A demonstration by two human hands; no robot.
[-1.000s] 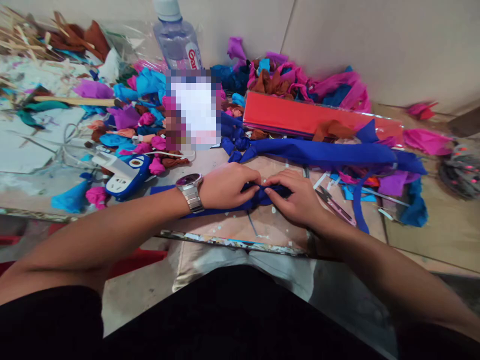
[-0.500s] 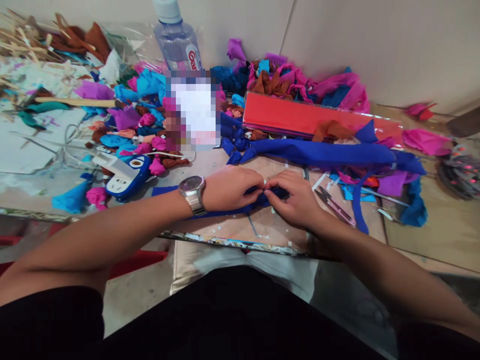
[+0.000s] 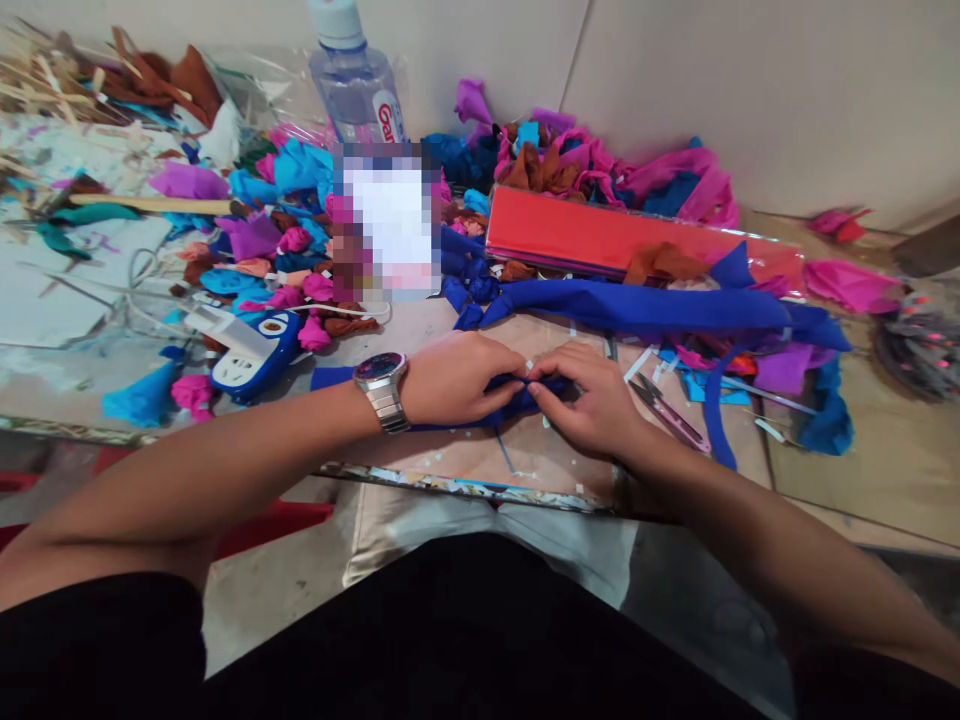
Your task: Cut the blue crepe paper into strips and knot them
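Observation:
A dark blue fabric-like strip (image 3: 330, 379) lies along the table's front, passing under my left wrist. Its gathered right part is pinched between both hands. My left hand (image 3: 465, 378), with a metal watch (image 3: 381, 380) on the wrist, presses thumb and fingertips on it. Meeting it fingertip to fingertip, my right hand (image 3: 585, 392) pinches the same strip, which the fingers partly cover. Thread snips (image 3: 673, 415) with pink handles lie just right of my right hand. A longer blue strip (image 3: 637, 306) is stretched out behind the hands.
Knotted coloured scraps (image 3: 292, 250) crowd the left and back. A blue-and-white power socket (image 3: 259, 358) with a charger sits left. Behind stand a water bottle (image 3: 352, 85) and a blurred-out object (image 3: 390, 220). A red packet (image 3: 600, 232) lies near the wall.
Both hands stay in nearly the same place, still pinching the blue strip. The left wrist has turned slightly, and the fingertips have shifted a little.

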